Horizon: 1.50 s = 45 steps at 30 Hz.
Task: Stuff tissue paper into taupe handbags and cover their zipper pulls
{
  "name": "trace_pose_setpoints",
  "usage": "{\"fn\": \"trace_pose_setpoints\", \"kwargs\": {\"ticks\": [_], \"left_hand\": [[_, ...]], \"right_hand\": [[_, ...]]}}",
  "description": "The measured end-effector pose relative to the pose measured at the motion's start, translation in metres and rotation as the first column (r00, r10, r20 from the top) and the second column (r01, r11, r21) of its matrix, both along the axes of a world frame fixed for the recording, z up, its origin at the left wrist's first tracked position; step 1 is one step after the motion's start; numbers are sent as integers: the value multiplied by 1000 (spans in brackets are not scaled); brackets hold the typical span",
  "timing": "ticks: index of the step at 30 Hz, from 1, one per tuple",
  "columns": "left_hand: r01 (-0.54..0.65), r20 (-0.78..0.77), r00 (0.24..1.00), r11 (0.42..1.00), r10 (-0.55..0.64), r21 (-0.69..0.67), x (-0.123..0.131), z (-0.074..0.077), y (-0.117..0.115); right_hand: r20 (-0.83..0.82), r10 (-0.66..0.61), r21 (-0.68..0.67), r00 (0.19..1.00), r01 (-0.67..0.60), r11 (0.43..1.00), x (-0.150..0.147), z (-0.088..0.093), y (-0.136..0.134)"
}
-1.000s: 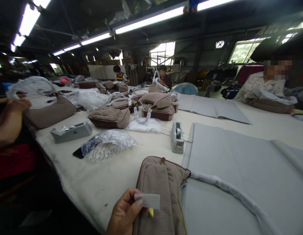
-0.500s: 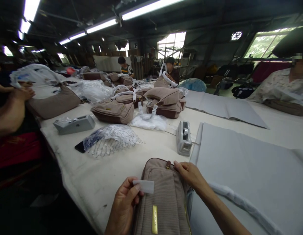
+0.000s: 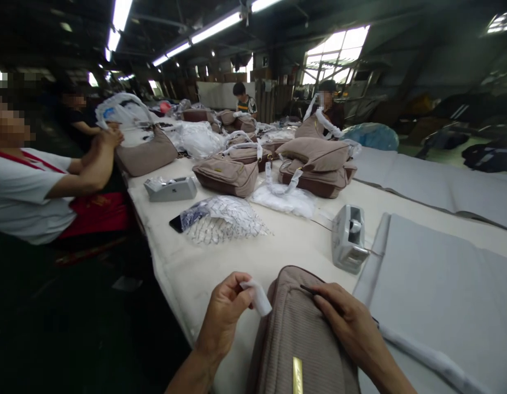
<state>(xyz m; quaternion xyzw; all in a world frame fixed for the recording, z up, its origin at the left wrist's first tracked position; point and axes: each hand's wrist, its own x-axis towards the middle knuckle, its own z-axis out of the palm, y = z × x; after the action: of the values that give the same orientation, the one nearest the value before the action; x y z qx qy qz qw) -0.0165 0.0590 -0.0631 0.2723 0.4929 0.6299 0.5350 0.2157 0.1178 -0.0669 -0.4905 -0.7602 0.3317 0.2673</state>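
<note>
A taupe ribbed handbag with a gold metal plate lies in front of me on the white table. My left hand pinches a small white strip of tape or foam just left of the bag's top. My right hand rests on the bag's upper right, fingers closed around its dark zipper pull. A grey tape dispenser stands just beyond the bag.
Grey paper sheets lie to the right. Further on are a plastic bag of white pieces, a second tape dispenser and several taupe bags. A seated person in white works at the left; others sit at the far end.
The view has swung left and the bag has shifted right. My right hand came in and took the zipper pull at the bag's top. The white strip now hangs bent from my left fingers.
</note>
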Motion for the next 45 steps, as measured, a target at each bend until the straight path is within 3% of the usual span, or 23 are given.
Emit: {"fn": "trace_pose_setpoints", "kwargs": {"ticks": [2,5,10,16,19,30,34,41,45], "left_hand": [[84,-274,960,994,-62,68,-10,8,2],[259,-573,808,957,-140,132,-17,22,6],[445,-767,617,882,-177,154,-1,30,14],[541,-952,306,820,16,188,16,20,23],[554,-972,209,805,111,211,19,19,27],[586,-983,21,795,183,161,33,27,31],[606,-988,-23,789,151,107,45,29,31],[586,-1000,11,810,17,21,58,30,43],[594,-994,64,804,-89,-34,66,33,53]], "right_hand": [[-51,26,97,998,-21,995,12,-5,-7],[-98,85,196,992,-64,979,23,-7,-14],[-130,113,210,985,-84,974,17,-6,-12],[-149,119,245,982,-80,966,10,-9,-4],[-154,136,259,979,-93,962,11,-8,-5],[-99,159,352,982,-115,929,9,-5,-3],[-26,140,297,990,-126,946,3,0,-5],[-258,13,-2,966,-14,1000,11,2,-1],[-347,15,-67,938,-40,997,12,4,1]]}}
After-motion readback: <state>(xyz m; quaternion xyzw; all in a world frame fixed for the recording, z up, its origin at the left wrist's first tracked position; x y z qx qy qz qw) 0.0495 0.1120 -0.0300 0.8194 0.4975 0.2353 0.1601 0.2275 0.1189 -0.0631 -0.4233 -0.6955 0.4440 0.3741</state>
